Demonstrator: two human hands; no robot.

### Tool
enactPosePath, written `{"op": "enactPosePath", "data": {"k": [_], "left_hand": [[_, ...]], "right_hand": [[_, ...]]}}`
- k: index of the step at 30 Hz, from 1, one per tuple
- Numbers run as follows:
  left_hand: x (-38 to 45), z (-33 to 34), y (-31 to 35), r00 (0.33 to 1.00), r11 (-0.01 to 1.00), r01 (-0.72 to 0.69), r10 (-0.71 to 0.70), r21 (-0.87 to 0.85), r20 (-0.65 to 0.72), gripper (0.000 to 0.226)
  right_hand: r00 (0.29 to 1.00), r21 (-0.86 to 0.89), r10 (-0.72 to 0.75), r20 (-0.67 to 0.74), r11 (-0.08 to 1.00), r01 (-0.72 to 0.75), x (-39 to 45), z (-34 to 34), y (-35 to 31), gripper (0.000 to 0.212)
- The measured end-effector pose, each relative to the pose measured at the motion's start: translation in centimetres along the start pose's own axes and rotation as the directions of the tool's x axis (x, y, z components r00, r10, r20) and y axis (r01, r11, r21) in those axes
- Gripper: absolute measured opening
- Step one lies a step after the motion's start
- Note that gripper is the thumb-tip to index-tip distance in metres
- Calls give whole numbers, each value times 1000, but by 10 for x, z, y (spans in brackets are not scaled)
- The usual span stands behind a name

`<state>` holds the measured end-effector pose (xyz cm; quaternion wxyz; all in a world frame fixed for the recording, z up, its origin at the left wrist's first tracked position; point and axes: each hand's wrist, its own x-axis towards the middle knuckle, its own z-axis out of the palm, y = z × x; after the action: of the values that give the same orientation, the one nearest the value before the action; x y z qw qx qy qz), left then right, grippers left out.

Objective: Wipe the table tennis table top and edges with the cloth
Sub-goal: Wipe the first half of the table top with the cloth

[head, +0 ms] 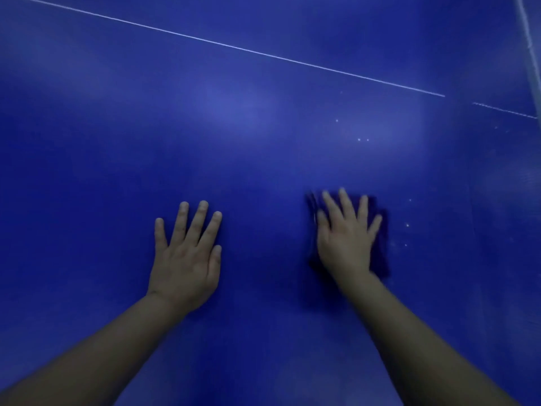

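Right hand [347, 238] lying flat, fingers spread straight, pressing a dark blue cloth [379, 250] onto the table | left hand [187, 259] resting palm down, fingers straight, on bare blue table top [263, 142] beside it | thin white line [234, 47] crossing far surface, small pale specks [363, 139] lying beyond the cloth

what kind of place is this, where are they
Probably a games or sports room, though only a table tennis table top shows: a blue surface crossed by a thin white line. The left hand rests flat on it; the right hand presses a dark cloth.
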<state>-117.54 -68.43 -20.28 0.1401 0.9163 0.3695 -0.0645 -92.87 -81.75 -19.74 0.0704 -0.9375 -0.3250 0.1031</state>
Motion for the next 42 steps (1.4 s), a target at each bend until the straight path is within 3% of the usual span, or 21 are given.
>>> {"op": "enactPosePath", "data": {"k": [2,4,6,8,12,15,17,20,22,25,27,30,33,35,38,40,42], "left_hand": [[5,0,3,1000,1000,-9,9,3,-3,63],[14,0,8,1000,1000,-27,27,13,-13,64],[26,-1,14,998,999,-52,52,16,-23,64],[43,-2,21,998,998,-63,63,11,-24,63],[75,-5,31,996,996,-83,84,24,-27,63],[95,-9,38,996,996,-85,86,35,-26,64],[108,-9,44,997,996,-73,74,42,-23,64],[123,-9,52,998,997,-55,56,48,-20,64],[131,-7,56,998,998,-49,50,46,-24,63],[140,-7,59,999,998,-43,44,52,-28,64],[150,-8,61,998,997,-48,50,53,-24,63],[165,-11,65,999,998,-39,41,54,-29,62],[174,-12,69,999,998,-26,28,54,-35,61],[175,-12,69,999,998,-22,25,57,-40,61],[174,-13,68,999,999,-23,25,49,-47,61],[174,-12,68,998,999,-30,32,36,-57,61],[174,-10,67,997,999,-24,26,24,-66,60]], "right_hand": [[1000,4,-10,4,1000,10,37,7,-32,49],[984,-21,-176,9,984,176,38,14,-59,49],[934,-41,-356,23,933,356,3,17,-56,48],[905,-29,-423,57,905,425,-33,12,-24,47],[955,-1,-294,28,956,294,-16,-8,38,48],[998,99,-28,-62,994,34,60,-14,31,44],[995,151,45,-93,988,-30,111,-13,11,44],[982,79,-174,-67,981,179,137,-7,-19,43],[937,57,-345,-48,936,348,114,-5,-19,43],[893,77,-448,-30,890,449,70,-10,15,44],[925,130,-377,-51,916,380,70,-15,36,43],[991,256,-69,-114,962,97,115,-21,35,43],[980,340,158,-124,934,-107,190,-26,8,44],[991,239,92,-96,969,-67,226,-25,-19,45],[972,113,-230,-54,965,235,212,-17,-41,41],[921,74,-384,-66,919,388,164,-16,-21,42],[912,48,-407,-51,911,410,132,-18,15,45]]}}
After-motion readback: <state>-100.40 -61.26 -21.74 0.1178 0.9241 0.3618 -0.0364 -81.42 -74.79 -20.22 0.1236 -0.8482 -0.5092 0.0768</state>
